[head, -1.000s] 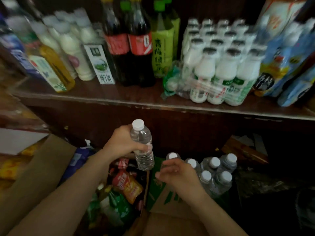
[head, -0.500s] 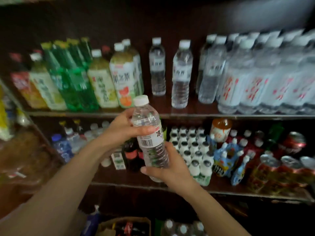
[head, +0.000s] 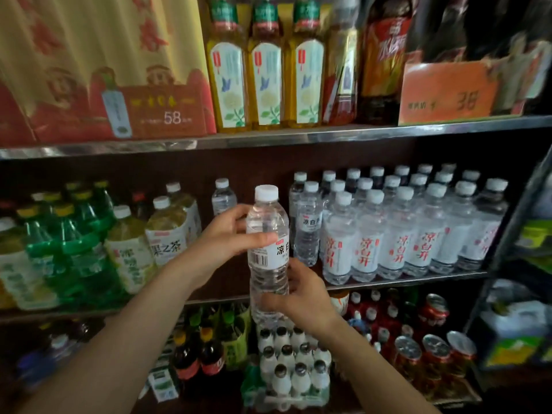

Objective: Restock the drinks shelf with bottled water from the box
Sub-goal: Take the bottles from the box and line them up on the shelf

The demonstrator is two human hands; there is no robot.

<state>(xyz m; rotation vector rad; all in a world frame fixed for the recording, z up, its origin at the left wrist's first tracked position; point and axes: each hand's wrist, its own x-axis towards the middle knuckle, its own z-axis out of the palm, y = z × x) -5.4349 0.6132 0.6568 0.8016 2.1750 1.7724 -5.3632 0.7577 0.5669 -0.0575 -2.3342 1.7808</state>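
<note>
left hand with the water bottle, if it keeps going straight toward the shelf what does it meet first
Probably nothing at first: the left hand and its bottle face the gap between the lone small bottle and the water rows. Depth is unclear.
</note>
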